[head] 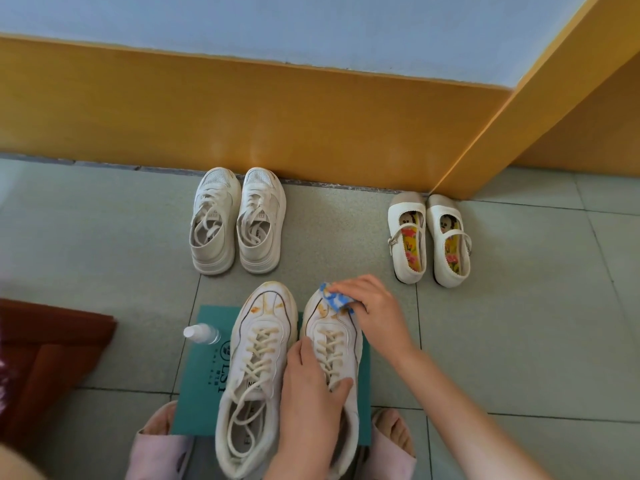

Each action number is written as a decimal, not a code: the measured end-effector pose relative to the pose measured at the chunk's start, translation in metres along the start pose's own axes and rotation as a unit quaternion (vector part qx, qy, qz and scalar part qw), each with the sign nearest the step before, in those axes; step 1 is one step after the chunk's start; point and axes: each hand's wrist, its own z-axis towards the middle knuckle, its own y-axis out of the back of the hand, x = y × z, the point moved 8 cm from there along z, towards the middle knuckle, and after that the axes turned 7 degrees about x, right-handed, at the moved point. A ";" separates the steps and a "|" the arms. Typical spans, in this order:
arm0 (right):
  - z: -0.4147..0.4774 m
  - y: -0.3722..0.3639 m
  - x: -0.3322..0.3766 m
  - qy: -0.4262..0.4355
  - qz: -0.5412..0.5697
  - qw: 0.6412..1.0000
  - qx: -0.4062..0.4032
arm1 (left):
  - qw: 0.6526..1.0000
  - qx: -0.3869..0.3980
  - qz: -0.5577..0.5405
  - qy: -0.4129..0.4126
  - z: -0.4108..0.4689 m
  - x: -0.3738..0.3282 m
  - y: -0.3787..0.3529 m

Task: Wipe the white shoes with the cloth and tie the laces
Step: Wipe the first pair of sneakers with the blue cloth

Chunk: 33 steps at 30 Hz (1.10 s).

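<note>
Task pair: 2 white lace-up sneakers with chunky soles, smooth uppers, flat cream laces and yellow-orange stains on the toes. Left sneaker [256, 358] and right sneaker [334, 344] sit side by side on 1 flat teal mat [204, 386]. Long axes are parallel, toes away from the person toward the orange wall band [242, 116]. The left sneaker's lace ends lie loose in its opening. Right hand [374, 306] has fingers curled over 1 crumpled blue-and-white cloth [335, 300], pressing it on the right sneaker's toe. Left hand [308, 396] grips the right sneaker mid-length, thumb across the laces. 1 small clear spray bottle [201, 334] stands on the mat's left edge. Further out on the grey tile floor [519, 306]: 1 more white sneaker pair [259, 220] and 1 cream strap-shoe pair [406, 206] with floral insoles. 6 shoes total, plus 2 pink slippers [157, 445] on the feet.
</note>
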 end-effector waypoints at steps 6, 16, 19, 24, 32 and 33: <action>-0.004 -0.003 -0.003 -0.003 0.004 1.000 -0.009 | 1.000 0.024 -0.001 -0.012 -0.006 -0.002 -0.004; -0.023 -0.001 -0.008 -0.024 0.012 0.999 0.018 | 0.999 0.009 -0.043 -0.005 -0.002 0.006 -0.002; -0.033 -0.002 -0.010 -0.036 0.006 0.998 0.046 | 0.999 0.009 -0.049 -0.005 -0.003 0.006 -0.002; -0.050 -0.001 -0.021 -0.089 0.050 0.993 0.059 | 0.998 0.007 -0.055 -0.007 -0.003 0.007 -0.002; -0.016 0.037 -0.015 -0.151 0.149 0.977 -0.014 | 0.998 0.012 -0.052 -0.015 -0.005 0.005 -0.001; -0.003 0.034 -0.006 -0.132 0.130 0.983 -0.004 | 0.999 0.013 -0.051 -0.015 -0.004 0.005 -0.002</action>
